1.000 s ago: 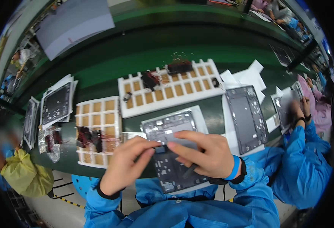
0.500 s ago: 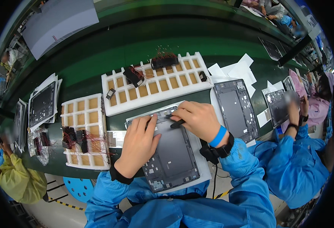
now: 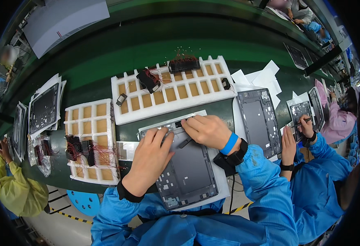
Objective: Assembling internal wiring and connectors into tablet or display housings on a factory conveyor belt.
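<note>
A dark grey tablet housing lies on white sheets in front of me, dotted with small white pads. My left hand rests on its upper left part, fingers stretched and slightly bent, holding nothing. At the top edge, my right hand is closed, its thumb and index finger pressed down close to a small black part. From under the right hand sticks a slim black tool; its kind is unclear and its other end is hidden by the fingers.
White foam trays hold bundles of black parts with red wires. Another housing lies at right, more are stacked at left. A co-worker's hands work on a housing at far right.
My right hand has shifted slightly toward the housing's top edge, its fingertips lower. More of the black tool shows below it. The co-worker's hands have moved apart.
</note>
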`<control>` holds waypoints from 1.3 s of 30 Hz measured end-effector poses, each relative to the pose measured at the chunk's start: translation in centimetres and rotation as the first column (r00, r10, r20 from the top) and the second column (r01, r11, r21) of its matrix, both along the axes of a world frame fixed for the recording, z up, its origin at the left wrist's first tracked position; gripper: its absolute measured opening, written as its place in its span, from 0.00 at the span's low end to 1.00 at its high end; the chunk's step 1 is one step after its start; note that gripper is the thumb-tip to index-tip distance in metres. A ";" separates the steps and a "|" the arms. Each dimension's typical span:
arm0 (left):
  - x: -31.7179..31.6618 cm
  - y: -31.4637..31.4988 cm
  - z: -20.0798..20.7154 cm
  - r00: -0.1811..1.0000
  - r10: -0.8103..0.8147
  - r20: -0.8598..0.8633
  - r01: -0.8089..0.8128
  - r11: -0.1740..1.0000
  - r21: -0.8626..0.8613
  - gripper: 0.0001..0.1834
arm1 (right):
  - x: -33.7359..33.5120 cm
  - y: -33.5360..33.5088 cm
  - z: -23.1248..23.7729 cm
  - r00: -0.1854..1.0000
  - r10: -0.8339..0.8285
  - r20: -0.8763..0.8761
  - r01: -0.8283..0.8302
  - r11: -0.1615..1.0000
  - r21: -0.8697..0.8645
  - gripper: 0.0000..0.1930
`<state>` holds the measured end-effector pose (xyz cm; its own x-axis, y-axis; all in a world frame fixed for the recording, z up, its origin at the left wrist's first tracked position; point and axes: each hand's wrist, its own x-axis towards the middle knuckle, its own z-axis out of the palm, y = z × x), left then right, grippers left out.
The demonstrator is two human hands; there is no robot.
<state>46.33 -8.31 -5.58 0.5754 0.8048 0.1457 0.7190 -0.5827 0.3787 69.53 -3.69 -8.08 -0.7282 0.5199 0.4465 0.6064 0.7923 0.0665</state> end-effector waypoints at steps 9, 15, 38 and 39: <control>-0.4 -0.3 -1.0 1.000 0.013 0.004 -0.013 0.999 0.033 0.41 | -1.2 -1.6 1.6 0.991 -0.092 0.093 0.108 0.975 -0.195 0.17; -0.1 -0.1 -2.5 0.998 0.031 0.050 -0.036 0.995 0.094 0.41 | -1.8 -2.7 2.0 0.982 -0.158 0.102 0.175 0.966 -0.192 0.23; -2.2 2.6 -4.6 0.967 0.257 -0.003 -0.248 0.938 0.240 0.11 | 4.5 -18.6 6.2 0.758 -0.571 0.316 0.553 0.304 -0.776 0.22; -2.0 2.9 -4.8 0.971 0.239 0.003 -0.233 0.943 0.235 0.11 | 4.3 -19.1 6.3 0.708 -0.552 0.440 0.617 0.180 -0.766 0.22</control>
